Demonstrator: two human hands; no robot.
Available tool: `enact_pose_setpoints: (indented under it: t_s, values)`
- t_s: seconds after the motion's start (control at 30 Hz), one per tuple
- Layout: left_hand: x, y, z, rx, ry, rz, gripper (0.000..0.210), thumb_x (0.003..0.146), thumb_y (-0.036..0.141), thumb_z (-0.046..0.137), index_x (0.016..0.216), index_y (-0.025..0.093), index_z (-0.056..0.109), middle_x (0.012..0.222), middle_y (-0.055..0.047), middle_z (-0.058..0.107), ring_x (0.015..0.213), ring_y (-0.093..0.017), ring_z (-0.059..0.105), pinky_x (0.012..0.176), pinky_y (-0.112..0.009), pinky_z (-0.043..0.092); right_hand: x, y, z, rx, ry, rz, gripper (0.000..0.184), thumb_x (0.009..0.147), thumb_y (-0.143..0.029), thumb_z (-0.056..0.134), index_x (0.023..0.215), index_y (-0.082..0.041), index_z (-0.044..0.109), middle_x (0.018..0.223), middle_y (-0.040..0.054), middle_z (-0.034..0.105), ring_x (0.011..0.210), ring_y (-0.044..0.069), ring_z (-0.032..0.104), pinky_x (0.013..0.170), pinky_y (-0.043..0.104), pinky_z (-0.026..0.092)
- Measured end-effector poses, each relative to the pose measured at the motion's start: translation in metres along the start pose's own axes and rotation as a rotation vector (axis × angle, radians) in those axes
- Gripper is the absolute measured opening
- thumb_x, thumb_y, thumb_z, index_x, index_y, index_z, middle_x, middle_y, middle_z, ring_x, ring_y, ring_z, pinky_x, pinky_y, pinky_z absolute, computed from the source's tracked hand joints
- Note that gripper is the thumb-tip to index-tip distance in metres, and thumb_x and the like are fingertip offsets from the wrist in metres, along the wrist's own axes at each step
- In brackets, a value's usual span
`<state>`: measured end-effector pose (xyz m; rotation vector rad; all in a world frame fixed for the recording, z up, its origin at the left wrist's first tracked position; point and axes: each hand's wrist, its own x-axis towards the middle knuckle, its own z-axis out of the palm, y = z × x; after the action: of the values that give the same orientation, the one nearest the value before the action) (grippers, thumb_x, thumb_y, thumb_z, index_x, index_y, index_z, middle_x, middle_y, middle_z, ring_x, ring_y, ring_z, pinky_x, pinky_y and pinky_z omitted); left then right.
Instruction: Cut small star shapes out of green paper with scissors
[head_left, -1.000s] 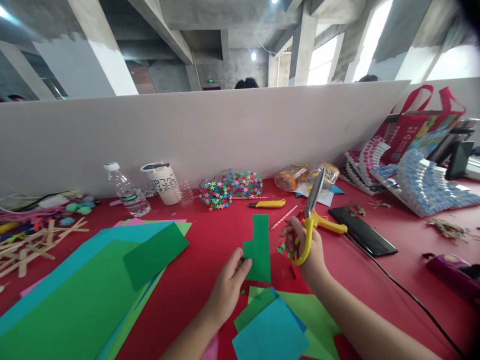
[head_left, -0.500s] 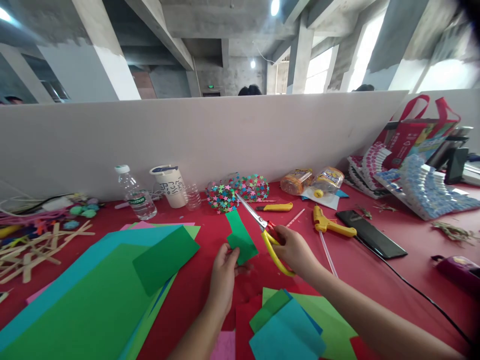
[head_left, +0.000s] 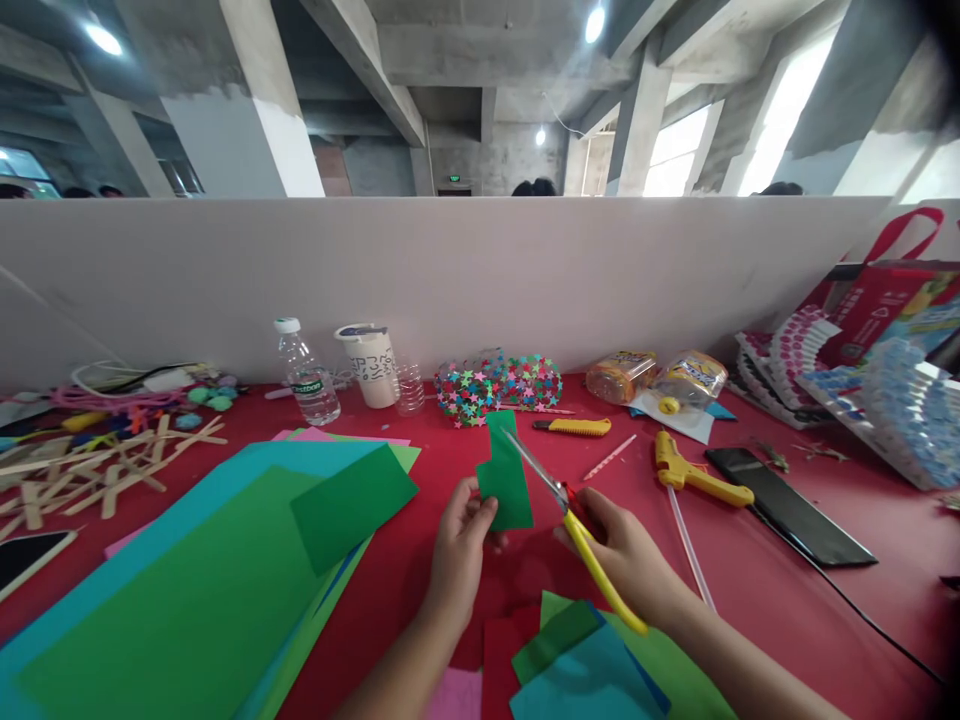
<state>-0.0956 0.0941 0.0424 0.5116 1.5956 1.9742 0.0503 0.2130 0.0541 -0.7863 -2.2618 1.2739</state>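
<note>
My left hand [head_left: 463, 535] pinches a small piece of green paper [head_left: 510, 490] by its lower left edge, thumb on top. The paper is cut to an L-like outline, with a narrow strip standing up from a wider base. In my right hand [head_left: 619, 545] is a pair of scissors [head_left: 589, 555] with yellow and red handles. Its blades point up and left, their tips close to the right side of the paper's narrow strip. Below the hands lie small blue paper pieces [head_left: 592, 670] and green ones on a red sheet.
Large green sheets [head_left: 165, 590] lie at left, near crossed wooden sticks [head_left: 112, 470]. Along the partition stand a water bottle [head_left: 307, 380], a paper cup [head_left: 367, 365] and star-filled containers [head_left: 499, 388]. To the right are a yellow cutter [head_left: 574, 427], a glue gun [head_left: 697, 475] and a black phone [head_left: 791, 505].
The scissors have swung so their handles sit lower and further right. The green paper has turned more upright in my left hand. The whole view has shifted left.
</note>
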Motion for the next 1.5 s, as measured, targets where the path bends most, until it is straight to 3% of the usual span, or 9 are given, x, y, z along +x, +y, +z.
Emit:
enact_pose_setpoints:
  t_s: [0.1, 0.23, 0.37, 0.57, 0.87, 1.03, 1.23, 1.5]
  values:
    - [-0.004, 0.004, 0.003, -0.002, -0.072, -0.003, 0.027, 0.072, 0.039, 0.065, 0.083, 0.020, 0.049, 0.064, 0.006, 0.053, 0.044, -0.009, 0.054, 0.039, -0.019, 0.036, -0.001, -0.002, 0.000, 0.054, -0.029, -0.008, 0.032, 0.081, -0.048, 0.054, 0.069, -0.022, 0.041, 0.061, -0.0052, 0.038, 0.056, 0.013, 0.034, 0.050, 0.023, 0.024]
    - [-0.010, 0.006, 0.008, -0.112, -0.174, -0.045, 0.027, 0.072, 0.034, 0.067, 0.086, 0.019, 0.049, 0.070, 0.004, 0.058, 0.054, -0.013, 0.062, 0.050, -0.024, 0.049, -0.006, -0.008, -0.003, 0.116, -0.131, -0.011, 0.033, 0.087, -0.050, 0.043, 0.070, -0.022, 0.041, 0.057, -0.0060, 0.037, 0.052, 0.012, 0.036, 0.048, 0.023, 0.025]
    - [-0.005, 0.010, 0.003, -0.306, -0.061, -0.002, 0.029, 0.068, 0.027, 0.072, 0.079, 0.018, 0.046, 0.069, 0.004, 0.059, 0.069, -0.017, 0.068, 0.067, -0.028, 0.053, -0.009, -0.012, -0.009, 0.002, -0.168, -0.031, 0.029, 0.081, -0.044, 0.057, 0.067, -0.022, 0.043, 0.058, -0.0058, 0.041, 0.053, 0.012, 0.037, 0.049, 0.022, 0.026]
    - [0.005, 0.019, -0.008, -0.350, 0.110, 0.068, 0.037, 0.067, 0.031, 0.072, 0.077, 0.021, 0.038, 0.066, 0.002, 0.064, 0.066, -0.018, 0.068, 0.061, -0.027, 0.050, -0.007, -0.011, -0.017, -0.234, -0.215, -0.040, 0.026, 0.078, -0.038, 0.060, 0.063, -0.022, 0.047, 0.057, -0.0029, 0.052, 0.053, 0.014, 0.045, 0.050, 0.023, 0.027]
    - [0.009, 0.019, -0.011, -0.115, 0.093, 0.063, 0.033, 0.064, 0.036, 0.073, 0.063, 0.018, 0.045, 0.052, 0.008, 0.048, 0.048, -0.005, 0.048, 0.045, -0.016, 0.032, -0.001, -0.005, -0.023, -0.273, -0.270, -0.043, 0.028, 0.081, -0.040, 0.055, 0.063, -0.021, 0.047, 0.056, -0.0034, 0.047, 0.052, 0.013, 0.038, 0.050, 0.024, 0.026]
    - [0.014, 0.019, -0.017, -0.079, 0.141, 0.003, 0.035, 0.062, 0.039, 0.074, 0.085, 0.018, 0.058, 0.059, 0.007, 0.052, 0.048, -0.006, 0.050, 0.045, -0.017, 0.034, -0.001, -0.006, -0.024, -0.305, -0.327, -0.039, 0.030, 0.083, -0.043, 0.052, 0.064, -0.021, 0.044, 0.058, -0.0039, 0.045, 0.053, 0.013, 0.036, 0.051, 0.024, 0.026]
    - [0.010, 0.021, -0.012, -0.002, -0.039, 0.033, 0.034, 0.069, 0.045, 0.067, 0.085, 0.018, 0.056, 0.052, 0.004, 0.055, 0.044, -0.015, 0.059, 0.041, -0.022, 0.040, -0.005, -0.009, -0.021, -0.278, -0.375, -0.014, 0.034, 0.084, -0.046, 0.050, 0.063, -0.020, 0.042, 0.059, -0.0042, 0.040, 0.055, 0.012, 0.032, 0.052, 0.024, 0.026]
    - [0.009, 0.024, -0.011, -0.019, -0.071, 0.032, 0.030, 0.073, 0.042, 0.065, 0.077, 0.020, 0.044, 0.042, 0.007, 0.050, 0.040, -0.016, 0.058, 0.036, -0.021, 0.039, -0.001, -0.009, -0.020, -0.175, -0.410, 0.022, 0.040, 0.082, -0.047, 0.054, 0.058, -0.019, 0.037, 0.057, -0.0055, 0.030, 0.052, 0.010, 0.028, 0.045, 0.022, 0.020]
